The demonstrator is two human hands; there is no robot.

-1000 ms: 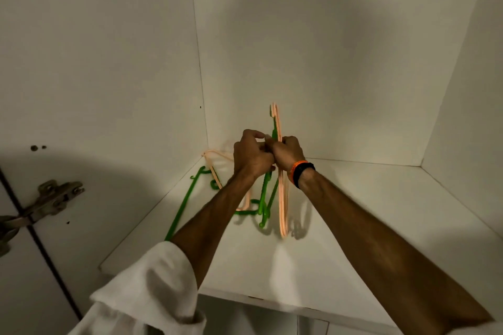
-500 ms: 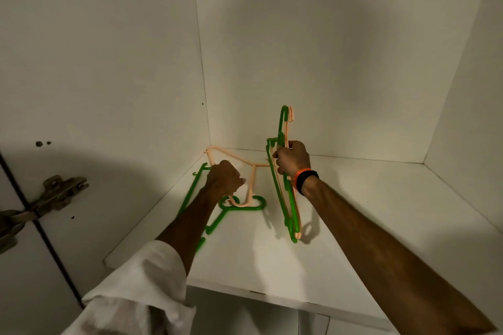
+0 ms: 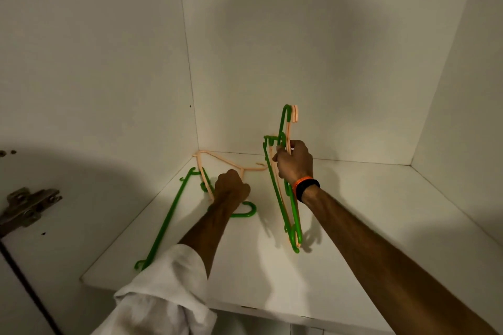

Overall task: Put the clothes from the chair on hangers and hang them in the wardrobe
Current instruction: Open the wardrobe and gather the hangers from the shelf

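Two hands are at work inside a white wardrobe compartment, set apart from each other over the shelf [image 3: 353, 226]. The right hand [image 3: 294, 162] grips a bunch of hangers [image 3: 283, 193], green and peach together, fingers curled round them just below the hooks. The bunch stands upright on edge, hooks uppermost, with its lower corner resting on the shelf. An orange and black wristband [image 3: 306, 187] sits on the right wrist.

The left hand [image 3: 231, 189] is lower and to the left, knuckles up, fingers curled down over the hangers that lie flat on the shelf. It covers the place where a peach hanger [image 3: 206, 160] and a green hanger [image 3: 168, 220] cross; whether it grips one or both cannot be told. The green hook [image 3: 245, 212] shows just to the right of the left wrist. The peach hanger reaches back into the rear left corner, touching or nearly touching the side wall. The green hanger's long bar runs along the left edge of the shelf toward the front, its near end passing under the rolled white sleeve [image 3: 163, 288] of the left arm.

A metal door hinge [image 3: 27, 207] is fixed to the panel at the left edge of the view. No clothes or chair appear in this view
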